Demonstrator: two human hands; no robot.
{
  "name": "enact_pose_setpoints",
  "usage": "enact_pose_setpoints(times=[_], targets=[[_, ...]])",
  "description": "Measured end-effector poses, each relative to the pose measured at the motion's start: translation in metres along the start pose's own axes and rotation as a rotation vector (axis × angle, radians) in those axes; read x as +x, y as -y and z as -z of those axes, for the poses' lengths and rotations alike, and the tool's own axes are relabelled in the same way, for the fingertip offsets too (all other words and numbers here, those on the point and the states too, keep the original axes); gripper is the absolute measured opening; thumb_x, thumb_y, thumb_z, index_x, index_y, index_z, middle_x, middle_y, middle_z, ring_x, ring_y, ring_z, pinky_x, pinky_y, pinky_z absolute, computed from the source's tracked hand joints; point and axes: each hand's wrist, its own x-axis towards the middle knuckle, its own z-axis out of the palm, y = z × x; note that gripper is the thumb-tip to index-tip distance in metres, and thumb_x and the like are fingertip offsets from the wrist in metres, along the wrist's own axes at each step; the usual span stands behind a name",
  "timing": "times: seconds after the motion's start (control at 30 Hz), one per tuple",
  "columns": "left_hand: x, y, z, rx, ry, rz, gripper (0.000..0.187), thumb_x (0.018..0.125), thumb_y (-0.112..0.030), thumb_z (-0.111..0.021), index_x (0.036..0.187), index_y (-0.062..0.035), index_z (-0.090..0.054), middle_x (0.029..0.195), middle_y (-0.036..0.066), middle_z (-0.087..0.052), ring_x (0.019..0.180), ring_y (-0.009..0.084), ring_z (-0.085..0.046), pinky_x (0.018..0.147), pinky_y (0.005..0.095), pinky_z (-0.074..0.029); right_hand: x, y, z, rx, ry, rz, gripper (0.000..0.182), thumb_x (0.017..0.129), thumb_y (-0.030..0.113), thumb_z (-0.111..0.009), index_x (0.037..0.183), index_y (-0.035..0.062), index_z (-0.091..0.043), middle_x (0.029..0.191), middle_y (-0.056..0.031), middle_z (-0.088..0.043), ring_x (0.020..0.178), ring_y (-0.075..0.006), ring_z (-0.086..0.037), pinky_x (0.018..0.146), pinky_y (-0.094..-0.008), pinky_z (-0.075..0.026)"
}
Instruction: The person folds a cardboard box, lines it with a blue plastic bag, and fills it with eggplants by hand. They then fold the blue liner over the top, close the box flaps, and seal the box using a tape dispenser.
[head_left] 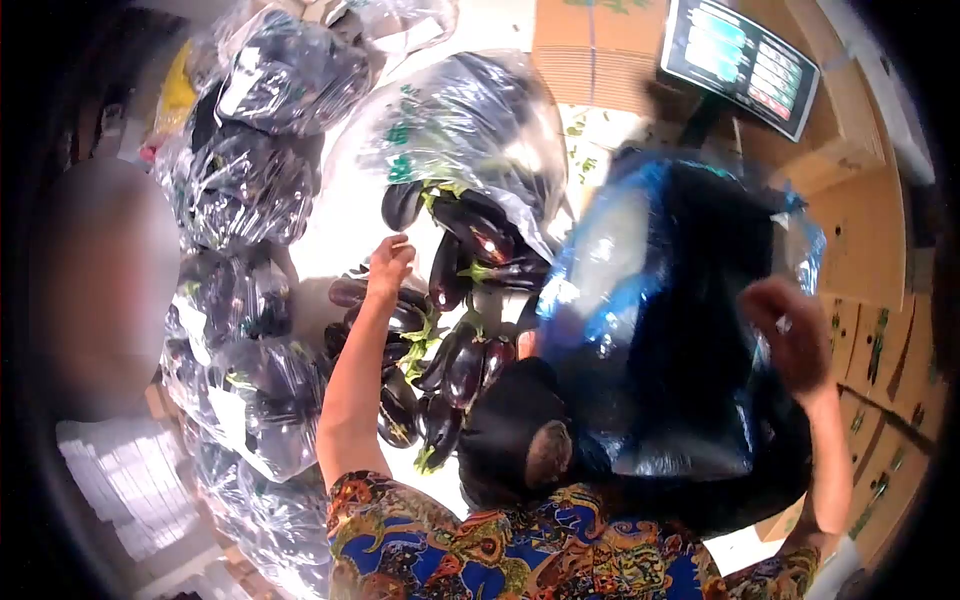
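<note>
My left hand (392,262), its fingers curled in and nothing visible in them, is just below a dark eggplant (401,206) at the mouth of a clear plastic bag (470,110). Several more eggplants (462,367) with green stems lie loose beside and below my left forearm. On the right, my right hand (790,335) is smeared by motion, so its fingers do not read clearly. It is over the right side of a large dark container lined with shiny blue plastic (605,300). The container's inside is too dark to make out.
Clear bags of dark produce (250,180) are stacked along the left. A lit scale display (740,62) stands at the upper right, near cardboard boxes (870,230). A rounded black thing (505,420) blocks part of the lower middle. A blurred shape (105,285) is at far left.
</note>
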Motion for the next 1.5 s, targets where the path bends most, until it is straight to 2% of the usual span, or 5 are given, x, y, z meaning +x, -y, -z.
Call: enact_pose_setpoints(times=[0.23, 0.53, 0.7, 0.87, 1.5], targets=[[0.087, 0.010, -0.065, 0.468, -0.308, -0.611, 0.038, 0.079, -0.024, -0.068, 0.108, -0.0004, -0.060, 0.104, 0.021, -0.063, 0.093, 0.0366, -0.059, 0.084, 0.0448, -0.046, 0.038, 0.068, -0.062, -0.074, 0.448, 0.110, 0.015, 0.079, 0.002, -0.067, 0.094, 0.0027, -0.062, 0.084, -0.0132, -0.063, 0.078, -0.0320, -0.062, 0.069, -0.0362, -0.049], [0.110, -0.007, -0.091, 0.808, -0.143, -0.638, 0.031, 0.086, -0.026, -0.058, 0.077, 0.0028, -0.062, 0.075, 0.026, -0.063, 0.069, 0.0443, -0.062, 0.067, 0.0509, -0.051, 0.090, 0.103, -0.137, 0.159, 0.664, 0.159, 0.015, 0.084, 0.004, -0.064, 0.099, 0.0020, -0.060, 0.083, -0.0149, -0.062, 0.072, -0.0305, -0.063, 0.064, -0.0342, -0.048], [0.018, -0.027, -0.050, -0.340, 0.110, 0.109, 0.026, 0.094, -0.025, -0.054, 0.088, 0.0003, -0.060, 0.058, 0.009, -0.056, 0.053, 0.0235, -0.058, 0.049, 0.0344, -0.044, 0.084, 0.092, -0.145, 0.272, 0.671, 0.043, 0.014, 0.087, 0.004, -0.060, 0.101, 0.0029, -0.058, 0.081, -0.0196, -0.061, 0.072, -0.0347, -0.061, 0.063, -0.0366, -0.047], [-0.090, -0.035, 0.004, -0.822, 0.292, 0.172, 0.032, 0.096, -0.027, -0.053, 0.097, 0.0044, -0.060, 0.055, 0.000, -0.045, 0.048, 0.0116, -0.043, 0.049, 0.0259, -0.038, 0.075, 0.077, -0.158, 0.361, 0.605, -0.056, 0.010, 0.089, 0.006, -0.060, 0.098, 0.0021, -0.059, 0.077, -0.0162, -0.062, 0.066, -0.0185, -0.059, 0.062, -0.0305, -0.047], [-0.182, 0.063, 0.062, -0.569, 0.232, 0.252, 0.031, 0.092, -0.028, -0.061, 0.095, 0.0023, -0.063, 0.057, -0.001, -0.049, 0.048, 0.0096, -0.044, 0.048, 0.0237, -0.035, 0.079, 0.084, -0.170, 0.176, 0.434, 0.116, 0.014, 0.085, 0.011, -0.062, 0.095, 0.0024, -0.060, 0.083, -0.0199, -0.064, 0.077, -0.0342, -0.064, 0.067, -0.0371, -0.049]])
